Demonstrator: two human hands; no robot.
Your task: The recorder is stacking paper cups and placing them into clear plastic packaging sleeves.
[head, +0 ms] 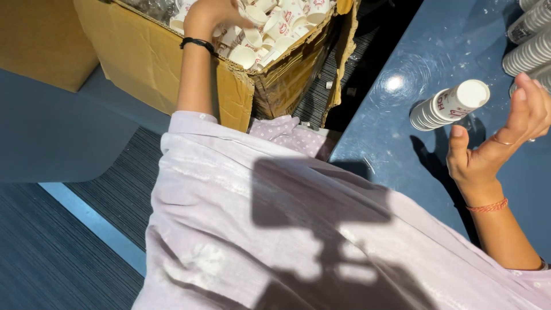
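At the far left we see a plain cardboard box (40,40) standing on the dark striped carpet (69,252), cut off by the frame edge. Beside it, our left hand (212,17) reaches down into an open cardboard carton (149,57) heaped with loose white paper cups (252,40); a black band sits on that wrist. The fingers curl down among the cups and seem to touch them, but the frame cuts off the fingertips, so we cannot tell whether they pinch a cup or merely rest on the heap. The carton stands just beside the worktop's edge, likely so that cups can pass across in one reach. Our pale lilac shirt (287,229) fills the lower middle and hides whatever lies beneath it; a sharp shadow falls across the cloth. To the right, the blue worktop (402,149) carries a short nested stack of cups (450,104) lying on its side, its closed white base toward us. Our right hand (493,143) hovers near it, palm open and fingers spread apart, gripping nothing, with a red thread at the wrist. At the top right corner more stacked cups (531,40) lie in rows, cropped so that their number stays unclear.
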